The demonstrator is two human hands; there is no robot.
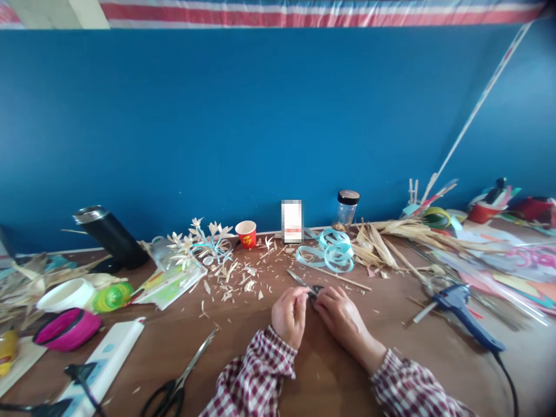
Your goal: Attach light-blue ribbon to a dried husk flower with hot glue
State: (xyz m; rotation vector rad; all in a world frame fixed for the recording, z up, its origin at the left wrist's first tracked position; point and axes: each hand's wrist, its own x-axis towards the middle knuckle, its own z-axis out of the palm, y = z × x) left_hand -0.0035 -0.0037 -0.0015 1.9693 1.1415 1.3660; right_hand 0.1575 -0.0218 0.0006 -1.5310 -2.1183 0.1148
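While both hands are close together over the table (pixel 243 335), small scissors (pixel 299 279) sit at their fingertips, the blade pointing away and leftward. The right hand (pixel 341 313) has its fingers bent closed over the black handle. The left hand (pixel 290 315), curled nearly into a fist with thumb against fingers, is right beside those scissors; whether it pinches anything, I can't tell. Just beyond the small scissors is a thin stick (pixel 341 278), then looped blue ribbon (pixel 345 248). Shavings (pixel 249 286) litter their left side, with white flowers (pixel 214 229) and a red cup (pixel 247 237) farther back. Larger scissors (pixel 179 383) lie to their near left, a glue gun (pixel 471 321) to their right.
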